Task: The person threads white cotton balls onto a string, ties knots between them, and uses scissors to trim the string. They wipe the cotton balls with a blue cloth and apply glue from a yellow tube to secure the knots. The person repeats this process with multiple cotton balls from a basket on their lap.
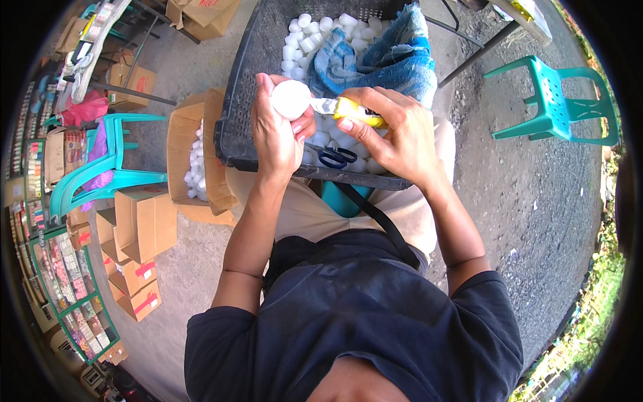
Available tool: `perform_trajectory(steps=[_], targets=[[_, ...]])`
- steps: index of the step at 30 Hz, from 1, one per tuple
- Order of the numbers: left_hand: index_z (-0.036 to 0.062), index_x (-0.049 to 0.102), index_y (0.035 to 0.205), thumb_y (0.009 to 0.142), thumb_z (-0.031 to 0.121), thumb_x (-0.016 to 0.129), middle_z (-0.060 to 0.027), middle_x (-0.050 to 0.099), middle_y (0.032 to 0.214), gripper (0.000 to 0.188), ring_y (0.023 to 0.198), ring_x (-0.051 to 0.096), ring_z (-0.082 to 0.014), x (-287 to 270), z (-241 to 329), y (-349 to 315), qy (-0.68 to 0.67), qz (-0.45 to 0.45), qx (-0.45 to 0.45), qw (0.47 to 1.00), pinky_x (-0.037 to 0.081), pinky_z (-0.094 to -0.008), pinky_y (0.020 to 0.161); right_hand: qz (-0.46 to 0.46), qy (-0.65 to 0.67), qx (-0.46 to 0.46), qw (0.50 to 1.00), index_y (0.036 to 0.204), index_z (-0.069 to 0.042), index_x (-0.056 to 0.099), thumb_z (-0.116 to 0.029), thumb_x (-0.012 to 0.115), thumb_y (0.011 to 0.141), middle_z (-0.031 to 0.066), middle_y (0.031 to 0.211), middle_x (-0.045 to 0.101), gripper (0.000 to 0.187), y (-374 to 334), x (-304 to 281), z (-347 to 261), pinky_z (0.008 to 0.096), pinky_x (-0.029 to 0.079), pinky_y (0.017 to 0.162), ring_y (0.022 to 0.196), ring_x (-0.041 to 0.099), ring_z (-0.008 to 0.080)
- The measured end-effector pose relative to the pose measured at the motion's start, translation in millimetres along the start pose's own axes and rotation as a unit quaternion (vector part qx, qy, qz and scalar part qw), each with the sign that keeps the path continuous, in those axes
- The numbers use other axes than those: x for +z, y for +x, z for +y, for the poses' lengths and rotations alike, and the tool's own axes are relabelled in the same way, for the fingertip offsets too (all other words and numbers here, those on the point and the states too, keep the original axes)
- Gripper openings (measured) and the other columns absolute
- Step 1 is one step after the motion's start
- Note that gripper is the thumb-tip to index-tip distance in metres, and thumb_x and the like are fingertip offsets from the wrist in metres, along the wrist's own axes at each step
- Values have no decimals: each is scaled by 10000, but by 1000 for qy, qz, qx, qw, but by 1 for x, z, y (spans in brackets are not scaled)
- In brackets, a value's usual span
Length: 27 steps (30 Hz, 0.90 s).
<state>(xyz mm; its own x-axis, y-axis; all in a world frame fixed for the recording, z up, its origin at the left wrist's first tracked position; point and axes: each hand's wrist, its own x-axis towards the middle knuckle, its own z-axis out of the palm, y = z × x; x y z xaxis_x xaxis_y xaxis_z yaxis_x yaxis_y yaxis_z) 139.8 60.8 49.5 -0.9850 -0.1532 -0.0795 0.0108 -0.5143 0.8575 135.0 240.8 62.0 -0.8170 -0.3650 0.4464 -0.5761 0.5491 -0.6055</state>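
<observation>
My left hand (280,137) is closed around a small round white plastic jar (291,100), its flat round face turned up. In my right hand (400,127) is a yellow cutter knife (358,112); its silvery tip points left and meets or nearly meets the jar's right edge. Both hands are over the near part of a black plastic crate (234,110) holding many similar white pieces (308,41). A blue and white cloth (402,57) drapes over the crate's right side. Dark-handled scissors (336,157) lie below my right hand, close to the near rim.
Left of the crate stands an open cardboard box (184,127) with more white pieces. Further left are a teal plastic chair (110,181), other cartons (151,224) and a glass display case (74,295). Another teal chair (556,100) stands at the right, on the pavement.
</observation>
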Motion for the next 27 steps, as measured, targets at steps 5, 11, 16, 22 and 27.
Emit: perform_trajectory(steps=[5,11,16,22,27], targets=[[76,460,849,1010,494,309,-59,469,558,473,392,313,-64,-9,-1,1,-8,-51,-30,998,260,-205,346,-7,-6,-5,1000,962,-144,672,-434,673,808,52,716,626,328,1,0,2,360,479,588,678,645,251],[76,467,807,1009,515,272,-57,461,540,521,380,287,-60,-11,-1,0,-23,-80,-80,993,228,-194,335,-19,7,2,1000,965,-146,670,-425,680,804,59,764,660,322,0,-3,3,358,493,602,707,657,257],[102,480,836,989,570,273,-26,396,496,534,383,279,-67,-17,-1,1,23,-138,-96,986,210,-208,342,-38,19,-12,999,972,-144,669,-419,678,806,66,800,676,321,0,-8,4,363,500,614,730,663,270],[82,468,807,979,600,237,-17,399,485,593,357,294,-70,-21,1,1,62,-169,-133,975,225,-216,334,-56,18,-35,998,977,-144,669,-421,672,812,73,796,672,322,0,-11,10,370,497,612,728,659,283],[62,491,803,980,598,216,-17,414,489,628,333,276,-69,-14,3,-2,55,-138,-172,974,245,-217,326,-50,17,-45,998,988,-132,667,-429,664,821,87,804,673,340,3,-10,13,375,498,619,738,659,297]])
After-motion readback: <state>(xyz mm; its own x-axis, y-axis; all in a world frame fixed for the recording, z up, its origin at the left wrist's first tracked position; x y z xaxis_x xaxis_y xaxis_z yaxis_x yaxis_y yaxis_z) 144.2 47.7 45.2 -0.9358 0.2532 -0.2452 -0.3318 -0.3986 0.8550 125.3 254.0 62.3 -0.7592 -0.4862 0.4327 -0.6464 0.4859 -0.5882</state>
